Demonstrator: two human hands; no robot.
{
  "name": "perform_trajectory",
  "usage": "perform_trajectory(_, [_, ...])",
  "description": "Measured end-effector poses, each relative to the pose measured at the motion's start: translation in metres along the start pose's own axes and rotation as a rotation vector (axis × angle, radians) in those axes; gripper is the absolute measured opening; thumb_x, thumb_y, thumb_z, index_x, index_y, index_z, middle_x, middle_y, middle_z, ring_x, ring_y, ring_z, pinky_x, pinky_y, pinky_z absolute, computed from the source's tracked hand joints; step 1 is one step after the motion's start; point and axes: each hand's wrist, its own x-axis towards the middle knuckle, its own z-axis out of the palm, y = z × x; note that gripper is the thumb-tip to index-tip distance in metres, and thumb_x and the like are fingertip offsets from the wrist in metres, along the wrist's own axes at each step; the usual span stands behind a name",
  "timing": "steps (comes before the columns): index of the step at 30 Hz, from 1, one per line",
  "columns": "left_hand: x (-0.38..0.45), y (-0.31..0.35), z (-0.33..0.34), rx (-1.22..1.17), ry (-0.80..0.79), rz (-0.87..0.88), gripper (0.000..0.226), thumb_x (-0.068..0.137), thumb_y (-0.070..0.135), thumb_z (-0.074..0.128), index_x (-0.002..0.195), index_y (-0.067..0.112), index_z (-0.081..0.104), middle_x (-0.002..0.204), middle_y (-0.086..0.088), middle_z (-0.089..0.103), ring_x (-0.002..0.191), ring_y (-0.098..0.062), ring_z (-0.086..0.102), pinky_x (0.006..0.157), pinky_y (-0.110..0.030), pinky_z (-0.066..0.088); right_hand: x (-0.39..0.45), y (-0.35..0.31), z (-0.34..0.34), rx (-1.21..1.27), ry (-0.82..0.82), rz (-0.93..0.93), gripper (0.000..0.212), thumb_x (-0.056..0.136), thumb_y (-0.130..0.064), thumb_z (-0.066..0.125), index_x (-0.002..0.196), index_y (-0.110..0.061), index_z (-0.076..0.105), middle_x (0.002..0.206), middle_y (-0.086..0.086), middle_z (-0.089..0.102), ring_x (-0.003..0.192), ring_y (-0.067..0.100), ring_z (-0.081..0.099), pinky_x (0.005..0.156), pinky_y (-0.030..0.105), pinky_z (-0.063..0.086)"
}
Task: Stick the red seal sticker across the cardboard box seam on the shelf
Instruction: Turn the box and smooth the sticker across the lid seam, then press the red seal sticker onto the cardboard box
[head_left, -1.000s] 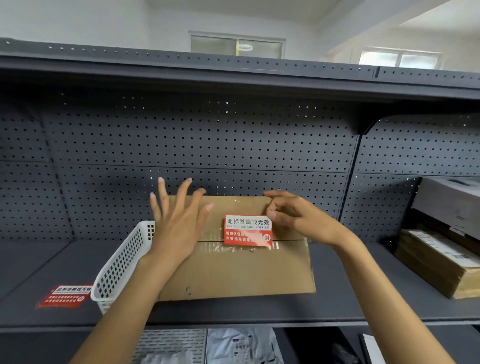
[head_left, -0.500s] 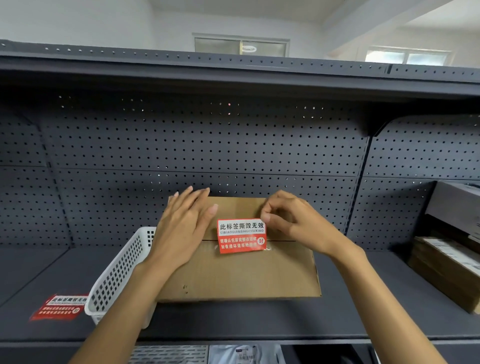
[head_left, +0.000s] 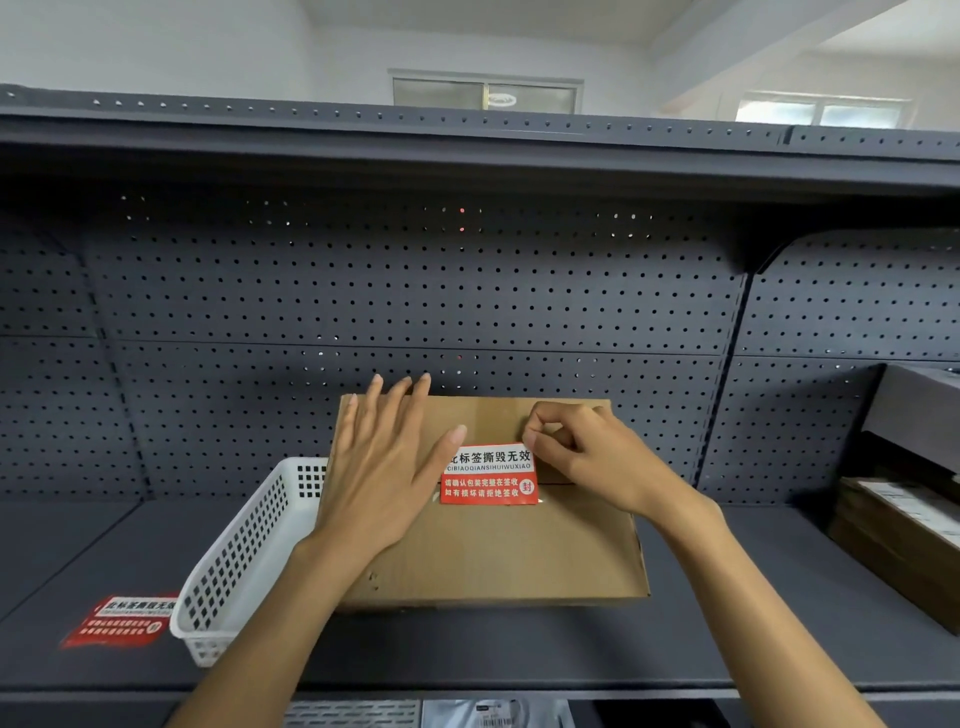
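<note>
A flat brown cardboard box (head_left: 519, 551) lies on the dark grey shelf (head_left: 727, 634). A red seal sticker (head_left: 488, 475) with a white top band and Chinese print lies across the box's seam near the middle. My left hand (head_left: 379, 467) rests flat on the box's left half, fingers spread, its thumb tip touching the sticker's upper left corner. My right hand (head_left: 587, 457) is curled at the sticker's upper right corner, with thumb and forefinger pinched on that corner.
A white perforated basket (head_left: 244, 551) stands against the box's left side. Further left on the shelf lies a second red sticker sheet (head_left: 124, 618). Stacked cardboard boxes (head_left: 904, 545) fill the right end. A pegboard back wall and an upper shelf (head_left: 467, 150) close in the space.
My left hand came down from raised with spread fingers to lie flat on the box. The sticker settled lower onto the seam, with my right hand still at its right corner.
</note>
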Motion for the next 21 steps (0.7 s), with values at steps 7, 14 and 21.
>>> perform_trajectory(7, [0.0,0.001,0.001,0.078,0.02,0.021,0.083,0.087,0.074,0.015,0.151,0.021,0.022,0.156,-0.006,0.031,0.148,-0.025,0.01,0.12,-0.044,0.004,-0.002,-0.005,0.001,-0.02,-0.014,0.028,0.02,0.098,-0.037,0.049,0.087,-0.025,0.061,0.063,-0.007,0.065,0.06,0.007,0.047,0.065,0.035,0.041])
perform_trajectory(14, [-0.002,0.001,0.001,0.128,0.01,0.024,0.089,0.084,0.079,0.018,0.15,0.02,0.022,0.156,-0.007,0.032,0.148,-0.027,0.011,0.119,-0.046,0.007,-0.005,-0.013,0.006,-0.208,0.057,0.046,0.033,0.091,-0.057,0.053,0.086,-0.025,0.055,0.055,-0.009,0.055,0.059,0.011,0.05,0.066,0.037,0.049])
perform_trajectory(21, [-0.003,0.002,0.0,0.137,0.013,0.038,0.087,0.085,0.076,0.019,0.15,0.018,0.024,0.155,-0.007,0.033,0.147,-0.028,0.014,0.119,-0.047,0.01,-0.015,-0.022,0.038,-0.352,0.453,0.05,0.047,0.09,-0.063,0.045,0.117,-0.025,0.052,0.108,-0.006,0.059,0.104,0.021,0.052,0.08,0.037,0.049])
